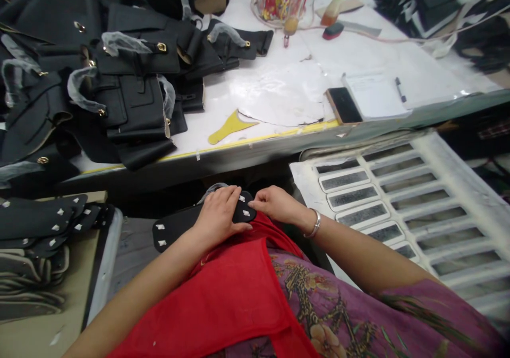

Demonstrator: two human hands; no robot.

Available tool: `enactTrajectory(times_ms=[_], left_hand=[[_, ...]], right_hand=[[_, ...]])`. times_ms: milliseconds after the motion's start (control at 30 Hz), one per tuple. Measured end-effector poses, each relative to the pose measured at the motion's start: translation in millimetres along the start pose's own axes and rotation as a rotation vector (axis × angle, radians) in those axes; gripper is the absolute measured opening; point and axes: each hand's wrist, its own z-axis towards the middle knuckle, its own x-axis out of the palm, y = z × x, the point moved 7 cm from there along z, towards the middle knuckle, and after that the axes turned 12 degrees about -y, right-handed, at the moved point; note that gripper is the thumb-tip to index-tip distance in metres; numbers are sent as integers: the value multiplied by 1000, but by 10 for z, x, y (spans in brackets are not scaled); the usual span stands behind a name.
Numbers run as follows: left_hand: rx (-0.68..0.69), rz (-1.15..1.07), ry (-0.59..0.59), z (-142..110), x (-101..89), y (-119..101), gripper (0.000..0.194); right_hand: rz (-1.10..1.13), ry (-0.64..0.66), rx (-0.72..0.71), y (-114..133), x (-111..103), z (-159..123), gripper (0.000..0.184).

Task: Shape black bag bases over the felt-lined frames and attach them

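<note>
A black oblong panel (pixel 175 230) that looks like leather lies across my lap, with small silvery-white tabs near its ends. My left hand (pixel 219 212) rests over its right half, the fingers across the top and the thumb along the near edge, holding it. At the panel's right end, my right hand (pixel 277 204) is closed, thumb and forefinger pinched together against the edge beside the tabs. Whatever sits between those fingertips is too small to tell. Behind the left fingers, a clear-wrapped handle (pixel 215 189) shows in part.
Black bags (pixel 139 97) with wrapped handles crowd the left of the white table (pixel 271 87). A yellow template (pixel 231 128), a phone (pixel 343 105) and a notepad (pixel 374 95) lie there too. Similar panels (pixel 40 220) are stacked at left; a slotted board (pixel 438 188) stands at right.
</note>
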Motion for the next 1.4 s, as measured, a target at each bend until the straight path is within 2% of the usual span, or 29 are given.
enactTrajectory(times_ms=[100,333,467,667,800,867,967,1033,1100,1167,1267,1333,1400], left_hand=[[-2,0,46,57,93,-18,84],[-10,-53,22,90,76,-30,73],[-17,-92,-8,93,82,-47,61],[-41,-138,-21,111,84,-23,58],[-78,-125,-13,99,68,-33,62],[-68,-129,-22,58,34,-38,71],[-58,-161,-133,-102,-146,70,90],[-181,-155,-293,-345,-383,309,81],[-432,-111,-460,-736,-633,669,52],[-718,-108,-548,-1200,-778,1047,30],[-992,-356,-478,-1684,-680,1450,29],[-1061,-565,-419,-1804,-546,1569,33],[-1094,-701,-420,-1830,-460,1623,34]], right_hand=[[-20,-7,-20,-6,-3,4,30],[-46,-12,-65,5,-10,9,30],[-31,-5,-34,4,-4,11,29],[-78,-12,14,23,-16,41,29],[-92,42,50,35,23,40,31],[-110,84,82,29,60,38,34],[-113,150,149,3,132,56,37],[-99,169,185,-4,166,63,39],[-97,162,201,5,179,56,41],[-109,147,204,16,182,45,44],[-120,149,214,27,197,41,47],[-111,153,243,21,207,48,49],[-99,155,280,9,213,55,51]])
